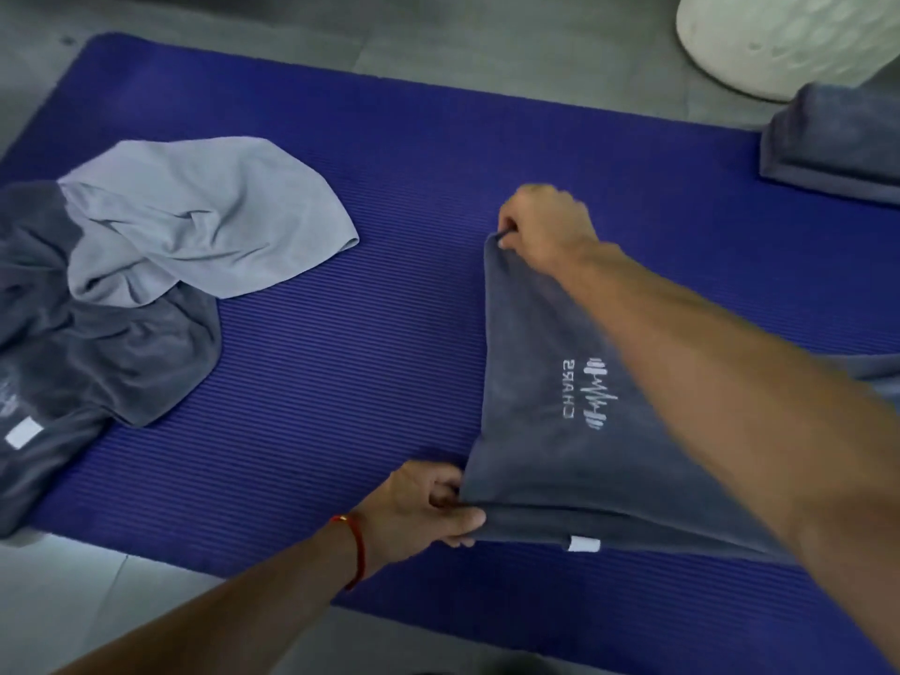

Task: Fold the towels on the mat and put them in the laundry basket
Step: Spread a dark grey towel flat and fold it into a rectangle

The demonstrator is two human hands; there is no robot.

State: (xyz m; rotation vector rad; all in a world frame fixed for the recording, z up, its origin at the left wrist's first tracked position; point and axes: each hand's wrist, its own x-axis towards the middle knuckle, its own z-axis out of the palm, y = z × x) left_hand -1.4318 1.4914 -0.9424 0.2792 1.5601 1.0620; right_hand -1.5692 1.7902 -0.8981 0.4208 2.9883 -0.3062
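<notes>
A dark grey towel [574, 450] with a white logo lies partly folded on the right half of the blue mat [350, 333]. My right hand [545, 221] pinches its far left corner. My left hand [428, 509], with a red thread at the wrist, grips the near left corner where the layers meet. A light grey towel [195, 216] lies crumpled at the mat's left, over another dark grey towel [97, 362]. The white laundry basket [779, 36] stands off the mat at the far right.
A folded dark grey towel stack [837, 143] sits at the mat's far right corner, in front of the basket. Grey floor tiles [438, 31] surround the mat. Bare mat runs between the two towel groups.
</notes>
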